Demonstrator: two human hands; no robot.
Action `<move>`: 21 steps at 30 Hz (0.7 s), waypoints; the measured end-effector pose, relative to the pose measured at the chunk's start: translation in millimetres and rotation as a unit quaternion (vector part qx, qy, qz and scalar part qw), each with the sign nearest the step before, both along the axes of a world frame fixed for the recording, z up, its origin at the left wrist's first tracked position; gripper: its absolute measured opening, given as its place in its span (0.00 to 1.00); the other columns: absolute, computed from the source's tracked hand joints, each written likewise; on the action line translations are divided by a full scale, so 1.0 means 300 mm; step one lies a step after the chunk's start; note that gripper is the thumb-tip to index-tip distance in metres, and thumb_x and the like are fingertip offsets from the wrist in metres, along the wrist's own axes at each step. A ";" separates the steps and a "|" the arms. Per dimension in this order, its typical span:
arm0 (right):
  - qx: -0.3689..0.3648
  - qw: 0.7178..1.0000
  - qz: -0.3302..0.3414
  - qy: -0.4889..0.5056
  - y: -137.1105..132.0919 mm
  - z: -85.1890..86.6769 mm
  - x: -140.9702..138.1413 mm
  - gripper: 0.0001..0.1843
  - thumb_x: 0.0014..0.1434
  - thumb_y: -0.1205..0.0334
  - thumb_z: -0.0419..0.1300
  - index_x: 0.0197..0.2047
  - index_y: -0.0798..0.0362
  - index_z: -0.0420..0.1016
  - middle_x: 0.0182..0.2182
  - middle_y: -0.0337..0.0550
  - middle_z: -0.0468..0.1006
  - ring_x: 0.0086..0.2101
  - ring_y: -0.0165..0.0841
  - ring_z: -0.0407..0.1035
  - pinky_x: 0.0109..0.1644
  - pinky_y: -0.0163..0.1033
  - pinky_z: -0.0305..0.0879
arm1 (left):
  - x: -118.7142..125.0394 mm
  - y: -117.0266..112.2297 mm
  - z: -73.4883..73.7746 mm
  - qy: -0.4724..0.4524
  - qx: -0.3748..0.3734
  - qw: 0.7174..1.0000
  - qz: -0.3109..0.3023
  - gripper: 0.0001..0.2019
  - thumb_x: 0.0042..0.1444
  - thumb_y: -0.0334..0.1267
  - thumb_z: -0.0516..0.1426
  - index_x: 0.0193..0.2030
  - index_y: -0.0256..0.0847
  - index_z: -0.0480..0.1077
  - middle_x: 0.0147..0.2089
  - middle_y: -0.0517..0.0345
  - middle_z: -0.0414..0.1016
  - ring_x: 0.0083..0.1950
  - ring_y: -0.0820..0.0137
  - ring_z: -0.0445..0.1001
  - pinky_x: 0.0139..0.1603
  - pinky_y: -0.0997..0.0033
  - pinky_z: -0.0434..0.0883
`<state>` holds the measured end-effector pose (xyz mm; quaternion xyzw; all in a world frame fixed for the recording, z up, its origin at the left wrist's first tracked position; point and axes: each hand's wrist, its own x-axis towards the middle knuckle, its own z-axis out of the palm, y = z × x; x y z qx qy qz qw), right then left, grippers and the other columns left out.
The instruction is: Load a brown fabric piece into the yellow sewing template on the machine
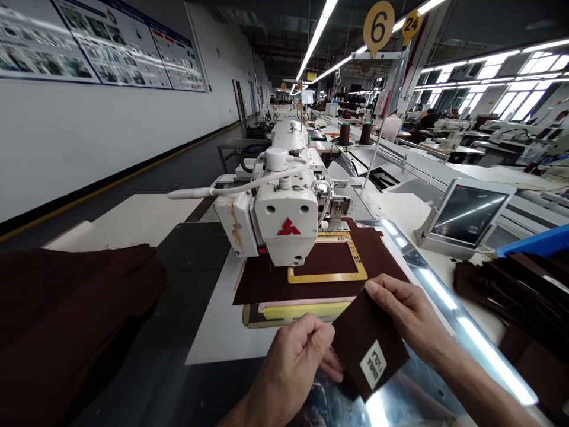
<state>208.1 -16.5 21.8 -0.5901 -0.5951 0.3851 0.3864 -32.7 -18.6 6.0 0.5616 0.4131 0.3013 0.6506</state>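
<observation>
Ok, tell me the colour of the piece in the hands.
The piece is dark brown, with a white label; the head view shows it best.

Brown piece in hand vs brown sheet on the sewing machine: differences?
The brown piece, pinched between the left hand and right hand, is much smaller than the brown sheet. The piece is tilted up off the bed, while the sheet lies flat under the sewing machine head, a yellow frame on it. The piece shows a white label; the sheet shows none. Both are dark brown.

Dark brown cloth panel [358, 338] with white label [372, 365]; yellow template frame [328, 277]
</observation>
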 end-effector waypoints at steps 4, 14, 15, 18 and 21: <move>-0.008 0.975 0.165 -0.151 0.258 -0.008 0.031 0.26 0.73 0.41 0.45 0.33 0.51 0.65 0.28 0.36 0.67 0.28 0.30 0.61 0.31 0.35 0.59 | 0.046 0.144 -0.064 0.074 -0.039 0.996 0.020 0.19 0.66 0.52 0.53 0.34 0.37 0.69 0.31 0.52 0.82 0.23 0.69 0.80 0.27 0.75 0.71; 0.036 0.896 0.295 -0.330 0.773 -0.135 -0.142 0.10 0.66 0.58 0.59 0.38 0.53 0.78 0.41 0.49 0.81 0.43 0.41 0.73 0.46 0.40 0.67 | -0.047 0.358 -0.131 0.273 -0.028 0.961 0.029 0.18 0.66 0.49 0.53 0.29 0.39 0.69 0.21 0.61 0.75 0.09 0.79 0.55 0.13 0.76 0.51; 0.043 0.890 0.297 -0.342 0.780 -0.133 -0.160 0.09 0.66 0.59 0.58 0.40 0.53 0.78 0.45 0.51 0.81 0.46 0.43 0.73 0.48 0.42 0.67 | -0.075 0.351 -0.134 0.300 0.011 0.954 0.023 0.19 0.66 0.49 0.53 0.28 0.39 0.69 0.20 0.62 0.74 0.11 0.78 0.57 0.14 0.75 0.53; 0.058 0.875 0.302 -0.373 0.780 -0.116 -0.196 0.11 0.67 0.60 0.57 0.46 0.53 0.79 0.49 0.54 0.80 0.51 0.46 0.73 0.53 0.44 0.67 | -0.153 0.328 -0.152 0.353 0.255 0.900 0.020 0.19 0.70 0.46 0.52 0.31 0.40 0.73 0.26 0.60 0.74 0.25 0.72 0.72 0.28 0.74 0.66; 0.068 0.864 0.303 -0.396 0.772 -0.104 -0.210 0.12 0.68 0.62 0.55 0.47 0.53 0.79 0.47 0.54 0.82 0.52 0.46 0.73 0.55 0.45 0.67 | -0.199 0.332 -0.180 0.345 0.462 0.817 0.017 0.12 0.72 0.39 0.52 0.45 0.42 0.77 0.36 0.56 0.78 0.39 0.67 0.77 0.43 0.69 0.71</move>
